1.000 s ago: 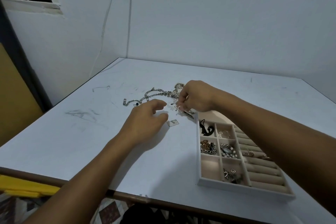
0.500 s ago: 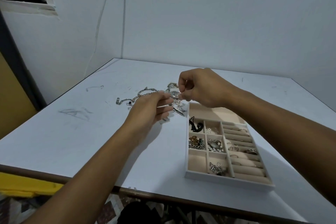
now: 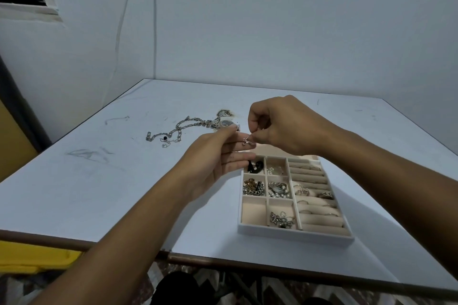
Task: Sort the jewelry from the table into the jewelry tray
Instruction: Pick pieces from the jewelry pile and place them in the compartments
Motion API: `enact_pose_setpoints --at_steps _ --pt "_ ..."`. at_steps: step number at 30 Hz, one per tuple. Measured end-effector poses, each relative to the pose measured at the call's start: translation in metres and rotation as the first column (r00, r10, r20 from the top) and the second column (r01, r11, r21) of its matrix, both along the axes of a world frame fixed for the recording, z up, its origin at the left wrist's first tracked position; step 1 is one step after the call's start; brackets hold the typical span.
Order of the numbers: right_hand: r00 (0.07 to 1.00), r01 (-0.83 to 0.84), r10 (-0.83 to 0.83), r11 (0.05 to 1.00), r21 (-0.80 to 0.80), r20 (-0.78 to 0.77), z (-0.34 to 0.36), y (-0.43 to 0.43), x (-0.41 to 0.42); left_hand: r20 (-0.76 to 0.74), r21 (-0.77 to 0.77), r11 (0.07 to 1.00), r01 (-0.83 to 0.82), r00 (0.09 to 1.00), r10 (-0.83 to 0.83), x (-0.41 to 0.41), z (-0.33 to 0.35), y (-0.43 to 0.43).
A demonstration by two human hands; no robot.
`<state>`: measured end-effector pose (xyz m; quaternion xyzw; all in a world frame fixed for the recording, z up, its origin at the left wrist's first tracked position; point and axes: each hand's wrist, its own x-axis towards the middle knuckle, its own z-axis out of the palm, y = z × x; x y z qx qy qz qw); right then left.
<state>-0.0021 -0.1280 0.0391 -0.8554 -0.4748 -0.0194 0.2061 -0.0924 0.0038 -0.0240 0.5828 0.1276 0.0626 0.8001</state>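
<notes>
The right hand (image 3: 280, 126) hovers over the far end of the tray (image 3: 295, 233), thumb and forefinger pinching a small charm (image 3: 245, 141) that dangles from the fingertips. The left hand (image 3: 218, 158) is raised just beside it, fingers straight and pressed together. Whether their tips touch the charm, I cannot tell. Beyond the left hand a silver chain (image 3: 178, 130) lies loose on the worktop (image 3: 74, 193). Below both hands, the tray's compartments hold mixed pieces, with rings under the right wrist.

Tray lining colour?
The tray lining is pale peach-beige; clearest in the head view.
</notes>
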Motion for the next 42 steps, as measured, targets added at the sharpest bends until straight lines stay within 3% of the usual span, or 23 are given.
enact_pose_setpoints --at_steps 18,25,31,35,38,40,42 --pt "0.977 0.137 -0.119 0.986 0.097 -0.176 -0.022 -0.075 -0.026 -0.087 0.189 0.945 0.267 0.963 -0.255 -0.011 0.01 -0.042" --pt "0.951 0.152 -0.119 0.984 0.097 -0.286 -0.039 -0.083 -0.039 -0.169 0.434 0.832 0.346 0.938 -0.302 -0.02 0.007 -0.045" --pt "0.951 0.192 -0.17 0.98 0.06 -0.258 -0.045 -0.09 -0.043 -0.199 0.527 0.76 0.381 0.925 -0.325 -0.023 0.007 -0.045" --pt "0.947 0.219 -0.196 0.974 0.066 -0.253 -0.042 -0.091 -0.039 -0.144 0.563 0.768 0.305 0.951 -0.272 -0.023 0.009 -0.041" --pt "0.945 0.212 -0.184 0.974 0.077 -0.271 -0.038 -0.082 -0.031 -0.063 0.636 0.755 0.161 0.986 -0.157 -0.019 0.006 -0.029" --pt "0.944 0.198 -0.166 0.976 0.088 -0.284 -0.037 -0.07 -0.024 0.032 0.75 0.661 -0.006 0.999 -0.027 -0.014 -0.002 -0.015" --pt "0.951 0.167 -0.134 0.981 0.097 -0.278 -0.036 -0.054 -0.016 0.11 0.864 0.485 -0.133 0.991 0.074 -0.008 -0.01 0.001"
